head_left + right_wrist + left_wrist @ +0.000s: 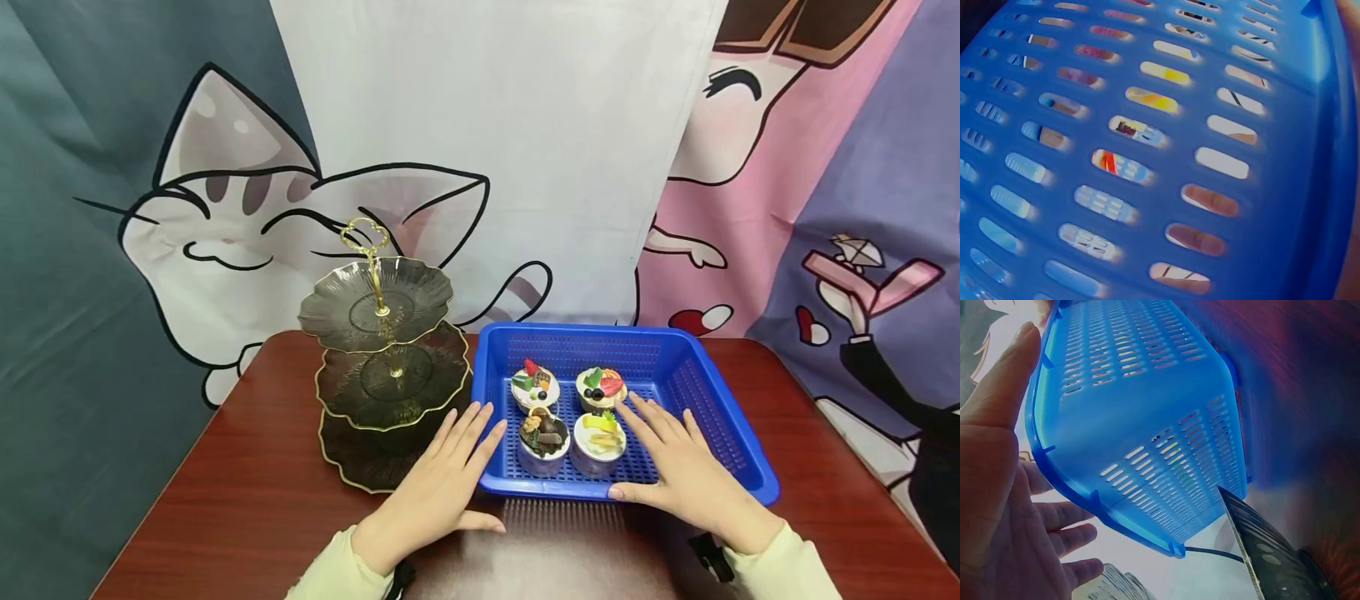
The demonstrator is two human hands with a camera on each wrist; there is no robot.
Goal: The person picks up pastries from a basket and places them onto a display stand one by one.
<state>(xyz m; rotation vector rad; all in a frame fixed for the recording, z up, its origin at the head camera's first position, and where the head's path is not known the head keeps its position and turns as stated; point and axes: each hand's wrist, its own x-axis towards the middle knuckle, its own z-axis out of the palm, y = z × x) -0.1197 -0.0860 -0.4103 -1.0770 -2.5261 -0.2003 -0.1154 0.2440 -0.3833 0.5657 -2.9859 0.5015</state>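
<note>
A blue plastic basket (pixel 738 417) with slotted walls holds several decorated cupcakes in cups, among them one topped with chocolate (pixel 542 462) and one with yellow fruit (pixel 597 458). My left hand (pixel 438 487), fingers spread and straight, is at the basket's front left corner; in the left wrist view that hand (pixel 1013 506) is beside the rim. Over the front right rim reaches my right hand (pixel 690 475), fingers extended above the inside and thumb at the rim. Only the basket's slotted wall (pixel 1285 187) fills most of the right wrist view, with parts of fingers behind the slots.
Left of the basket stands a three-tier dark plate stand (pixel 397 379) with gold edges and a gold top handle (pixel 365 237), close to my left hand. Both stand on a reddish-brown table (pixel 225 500). A cartoon-printed cloth (pixel 487 100) hangs behind.
</note>
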